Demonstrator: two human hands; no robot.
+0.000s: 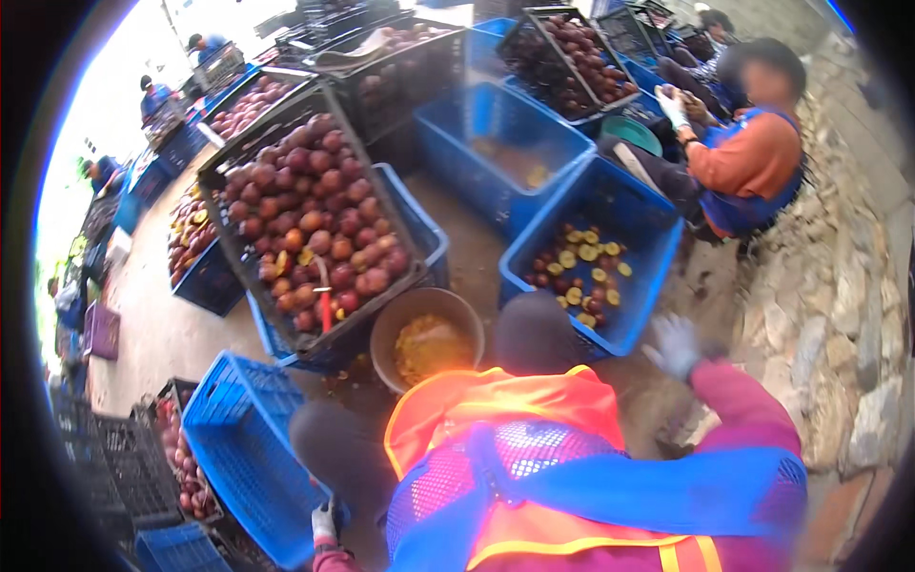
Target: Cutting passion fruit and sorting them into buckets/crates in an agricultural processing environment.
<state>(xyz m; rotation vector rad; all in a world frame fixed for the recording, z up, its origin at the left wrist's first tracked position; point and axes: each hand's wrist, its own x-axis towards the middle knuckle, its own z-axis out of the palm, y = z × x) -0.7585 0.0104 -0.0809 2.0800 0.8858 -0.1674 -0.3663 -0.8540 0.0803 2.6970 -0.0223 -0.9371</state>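
Observation:
My left hand [325, 523], in a pale glove, is closed at the near edge of a tilted blue plastic crate [250, 448] beside my left knee. My right hand [673, 346], also gloved, is held out to the right with its fingers spread and nothing in it. It is nearest to a blue tub [610, 336] holding cut fruit halves [586, 254]. Between my knees a round basin [381, 348] contains yellow pulp [429, 343]. Ahead, a black crate full of reddish-purple passion fruit [319, 200] slopes toward me; a red-handled tool [326, 310] lies on the fruit.
Another blue tub [448, 119] stands ahead. Black crates of fruit [572, 57] are stacked farther back. A co-worker in an orange top [753, 157] sits at the right, before a stone wall [810, 334]. More crates [124, 467] crowd the left side.

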